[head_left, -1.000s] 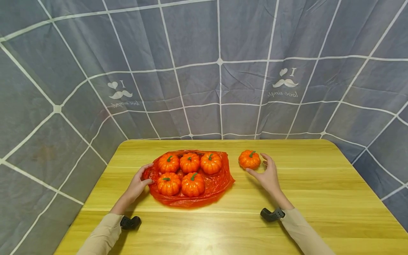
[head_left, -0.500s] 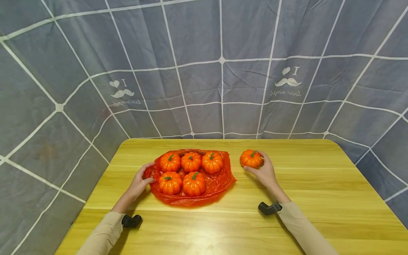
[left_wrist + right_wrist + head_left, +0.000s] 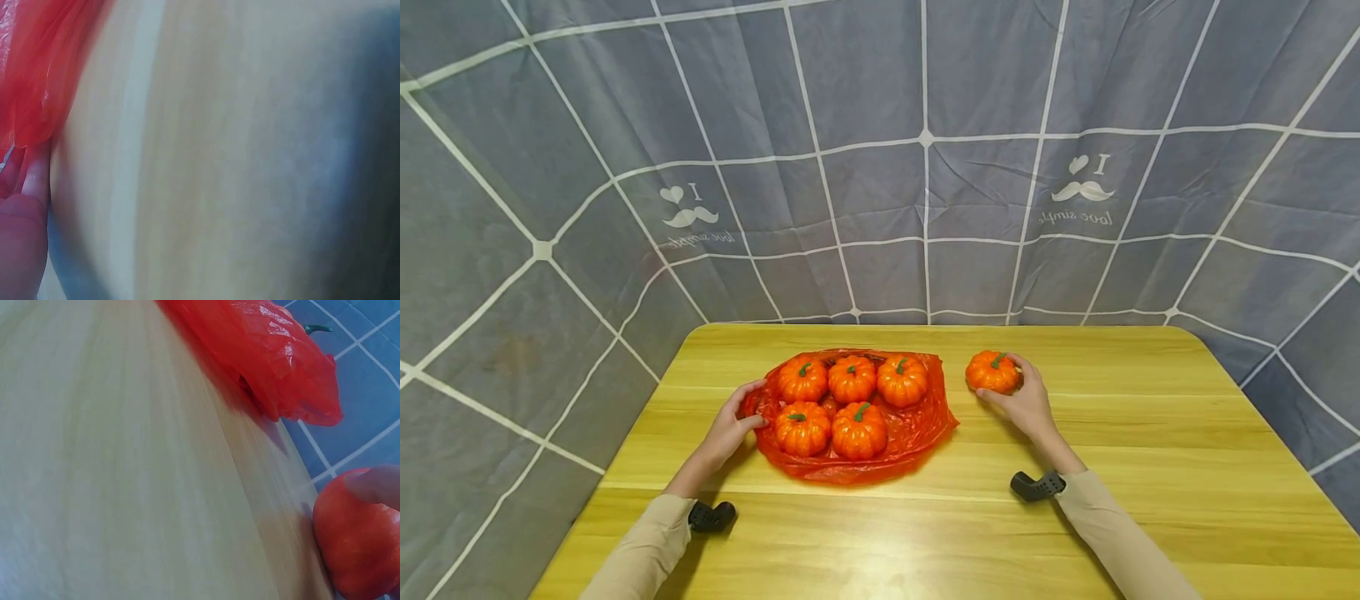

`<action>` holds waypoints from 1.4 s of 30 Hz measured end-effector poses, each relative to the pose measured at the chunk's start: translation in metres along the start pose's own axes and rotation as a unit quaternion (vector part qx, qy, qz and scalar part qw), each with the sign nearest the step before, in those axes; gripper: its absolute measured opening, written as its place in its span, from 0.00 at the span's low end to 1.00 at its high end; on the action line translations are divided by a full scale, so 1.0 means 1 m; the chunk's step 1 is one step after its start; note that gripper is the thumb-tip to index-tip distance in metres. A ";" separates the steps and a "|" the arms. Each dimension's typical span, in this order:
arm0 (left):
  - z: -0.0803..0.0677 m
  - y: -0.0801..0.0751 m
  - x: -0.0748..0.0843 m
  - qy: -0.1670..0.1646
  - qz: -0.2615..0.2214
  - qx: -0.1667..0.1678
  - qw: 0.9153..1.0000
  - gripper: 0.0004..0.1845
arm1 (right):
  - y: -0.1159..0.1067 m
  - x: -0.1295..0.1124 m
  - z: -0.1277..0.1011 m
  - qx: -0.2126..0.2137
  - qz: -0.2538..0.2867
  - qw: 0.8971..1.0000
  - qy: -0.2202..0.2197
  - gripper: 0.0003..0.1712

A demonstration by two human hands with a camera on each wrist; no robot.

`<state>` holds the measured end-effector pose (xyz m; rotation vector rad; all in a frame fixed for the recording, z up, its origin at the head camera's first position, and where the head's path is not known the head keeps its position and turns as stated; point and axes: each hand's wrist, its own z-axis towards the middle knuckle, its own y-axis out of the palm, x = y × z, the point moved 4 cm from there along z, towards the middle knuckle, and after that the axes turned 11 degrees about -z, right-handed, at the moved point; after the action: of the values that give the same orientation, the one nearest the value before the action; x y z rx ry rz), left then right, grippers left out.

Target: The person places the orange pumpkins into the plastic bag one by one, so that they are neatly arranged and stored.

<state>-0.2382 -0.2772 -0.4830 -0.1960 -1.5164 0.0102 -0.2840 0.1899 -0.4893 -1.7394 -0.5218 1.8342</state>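
With the lone pumpkin (image 3: 992, 372) cupped on the table (image 3: 1150, 433) by the right hand (image 3: 1028, 404) and the red bag (image 3: 917, 429) edge pinched by the left hand (image 3: 726, 432), a slip is judged possible if the smooth, round pumpkin is gripped loosely.

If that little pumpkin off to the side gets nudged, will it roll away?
Probably not far: the pumpkin looks squat and ribbed, sitting stem up on the table. Its glossy skin may be slippery, though the right hand already cups it.
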 end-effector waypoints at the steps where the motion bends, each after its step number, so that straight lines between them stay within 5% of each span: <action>1: 0.000 0.000 0.000 0.000 0.001 0.000 1.000 0.34 | 0.000 0.000 0.000 0.000 -0.002 1.000 -0.001 0.49; 42: -0.001 -0.001 0.002 -0.005 -0.010 0.007 1.000 0.35 | -0.006 -0.017 -0.023 0.045 0.019 0.998 -0.043 0.47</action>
<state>-0.2374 -0.2776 -0.4809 -0.1697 -1.5276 0.0059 -0.2598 0.1813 -0.4745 -1.6277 -0.4364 1.9356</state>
